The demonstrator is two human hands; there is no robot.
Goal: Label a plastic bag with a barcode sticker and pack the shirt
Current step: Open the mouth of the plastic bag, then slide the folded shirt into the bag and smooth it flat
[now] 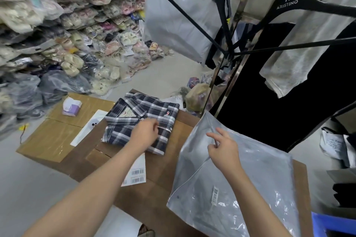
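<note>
A folded navy-and-white plaid shirt (pixel 141 119) lies on the brown cardboard surface (pixel 159 167). My left hand (pixel 145 133) rests on its near edge, fingers curled onto the fabric. To the right, a clear grey plastic bag (pixel 248 184) is held up at its open edge by my right hand (pixel 223 149), thumb and fingers pinching the plastic. A barcode sticker (pixel 215 195) is stuck on the bag's lower part. A sheet of barcode stickers (pixel 135 174) lies on the cardboard under my left forearm.
A tissue pack (pixel 71 106) and a white phone (pixel 90 127) lie on taped boxes at the left. Bagged goods pile high at the back left. Hangers and hanging garments (pixel 289 4) crowd the upper right. A blue crate (pixel 335 225) sits at the bottom right.
</note>
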